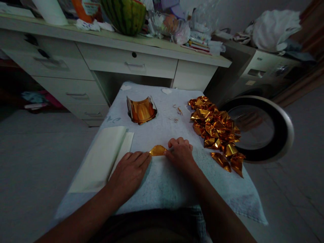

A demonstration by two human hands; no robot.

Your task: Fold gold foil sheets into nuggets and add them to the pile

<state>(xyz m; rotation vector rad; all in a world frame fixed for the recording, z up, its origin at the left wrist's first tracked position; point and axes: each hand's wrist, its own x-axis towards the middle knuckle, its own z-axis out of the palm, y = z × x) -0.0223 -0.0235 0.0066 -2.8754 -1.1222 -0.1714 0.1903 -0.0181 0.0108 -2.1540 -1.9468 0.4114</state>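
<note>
A small folded piece of gold foil paper [158, 150] lies on the cloth between my two hands. My left hand [131, 168] is at its left end, fingers together and pressed down on the tip. At the other end, my right hand [181, 153] grips the tip between thumb and curled fingers. Beyond them stands a curved stack of gold foil sheets [141, 110]. A heap of folded gold foil pieces [215, 125] spreads along the right side. Some small loose bands or scraps [175, 119] lie between stack and heap.
Folded pale paper or cloth [98, 158] lies at the left of the cloth-covered table [162, 189]. Behind is a white cabinet [152, 65] with a watermelon [124, 15] on top. A washing machine's open round door [258, 128] stands close to the right edge.
</note>
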